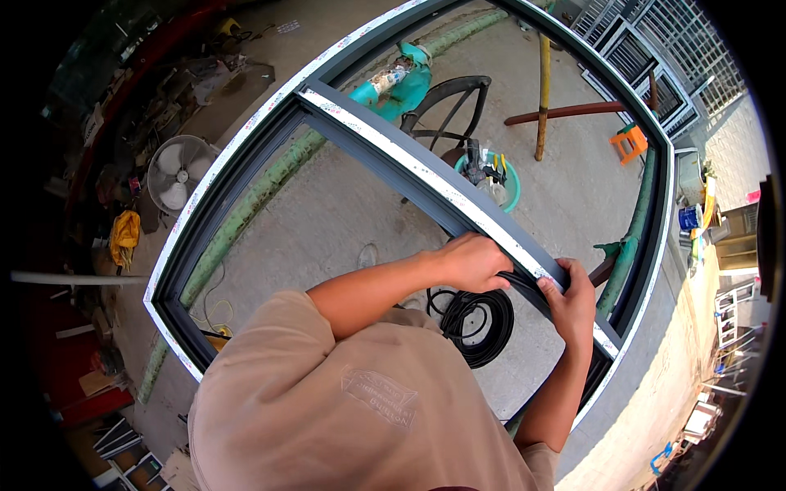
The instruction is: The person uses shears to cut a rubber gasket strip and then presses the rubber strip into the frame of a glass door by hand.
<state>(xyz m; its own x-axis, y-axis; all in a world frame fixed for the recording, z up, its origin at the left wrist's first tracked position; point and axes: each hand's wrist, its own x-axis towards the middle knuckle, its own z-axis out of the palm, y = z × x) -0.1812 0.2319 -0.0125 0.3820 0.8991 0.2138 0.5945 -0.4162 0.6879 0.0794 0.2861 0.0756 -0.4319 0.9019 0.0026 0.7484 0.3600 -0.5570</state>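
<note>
A large grey window frame (254,143) with white protective film lies raised in front of me, split by a crossbar (409,159). My left hand (473,262) is closed at the inner edge of this bar, with a thin black sealing strip (517,283) running out beside its fingers. My right hand (571,304) clasps the bar closer to its near-right end, thumb on top and the other fingers partly hidden over the far side. Below the hands, a coil of black strip (503,329) rests on the concrete floor, with a loose loop beside it.
Green pipes (246,200) run beneath the frame. Through the far opening show a turquoise basin (512,186) with tools, a yellow pole (542,98) and an orange stool (629,146). A fan (173,176) stands at left. Metal grilles (655,74) lean at the far right.
</note>
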